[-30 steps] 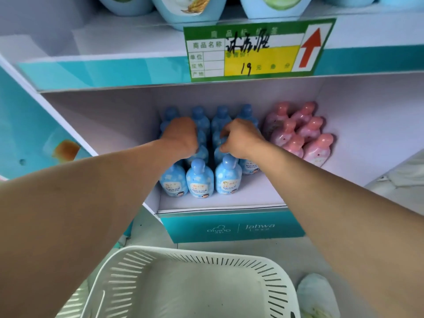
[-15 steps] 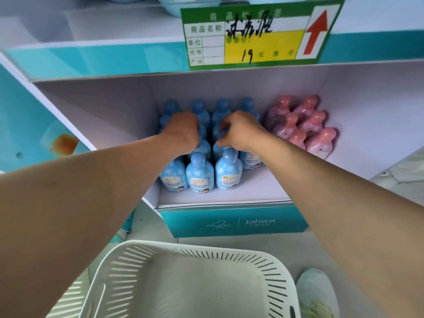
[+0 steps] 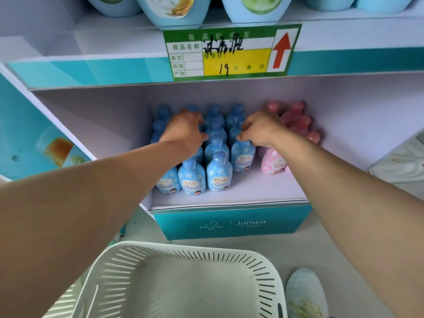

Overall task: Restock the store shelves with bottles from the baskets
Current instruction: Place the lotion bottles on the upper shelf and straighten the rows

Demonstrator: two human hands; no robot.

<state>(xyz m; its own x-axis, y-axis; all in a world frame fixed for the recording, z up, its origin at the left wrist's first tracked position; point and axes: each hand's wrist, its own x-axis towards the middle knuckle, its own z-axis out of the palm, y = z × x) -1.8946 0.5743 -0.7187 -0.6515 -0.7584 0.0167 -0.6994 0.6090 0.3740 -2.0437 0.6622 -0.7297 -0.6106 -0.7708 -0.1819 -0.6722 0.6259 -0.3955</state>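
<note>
Ideally, blue bottles point(image 3: 218, 173) are squared by their caps: right hand point(image 3: 261, 129) fingers point(image 3: 243, 133) clamped on one, left hand's point(image 3: 183, 131) grip unclear.

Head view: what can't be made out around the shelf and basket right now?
Left hand: its back hides the fingers; grip on the blue bottles unclear.
Right hand: covers one bottle's top; grip unclear.
Pink bottles: right forearm hides some; count unknown.
Upper-shelf bottles: cut off by the top edge.
Basket: near side cut off by the bottom edge.
</note>
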